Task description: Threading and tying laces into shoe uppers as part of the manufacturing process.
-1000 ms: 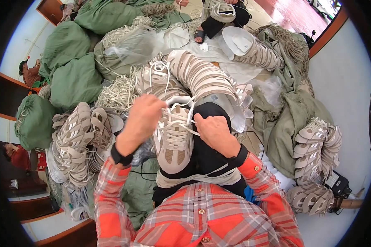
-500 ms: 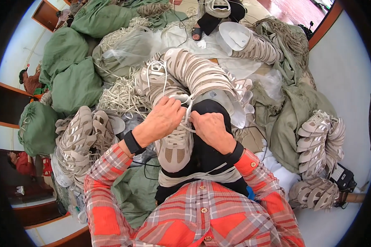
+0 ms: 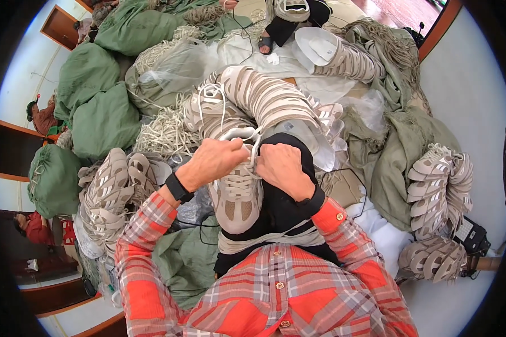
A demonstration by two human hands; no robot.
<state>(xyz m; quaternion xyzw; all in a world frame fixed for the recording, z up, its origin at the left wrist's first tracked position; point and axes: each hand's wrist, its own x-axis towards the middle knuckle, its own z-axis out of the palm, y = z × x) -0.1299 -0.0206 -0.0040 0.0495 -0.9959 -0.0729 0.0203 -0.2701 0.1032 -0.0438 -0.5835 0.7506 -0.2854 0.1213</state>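
Note:
A beige sneaker (image 3: 237, 197) lies on my lap, toe pointing toward me, with white laces (image 3: 240, 181) threaded up its front. My left hand (image 3: 212, 160) and my right hand (image 3: 283, 164) are both fisted at the top of the shoe, each gripping a lace end. The two hands sit close together, almost touching over the shoe's collar. A black cloth (image 3: 281, 208) covers my lap under the shoe. My sleeves are red plaid, with a dark band on each wrist.
Curved stacks of nested beige sneakers lie ahead (image 3: 264, 98), at my left (image 3: 109, 188) and at my right (image 3: 438, 185). Green sacks (image 3: 98, 112), loose white laces (image 3: 166, 132) and clear plastic bags surround me. Another person sits at the top (image 3: 289, 17); others are at the far left.
My left hand has come down and in from a raised pull, and both fists now meet at the shoe's top with the laces drawn short.

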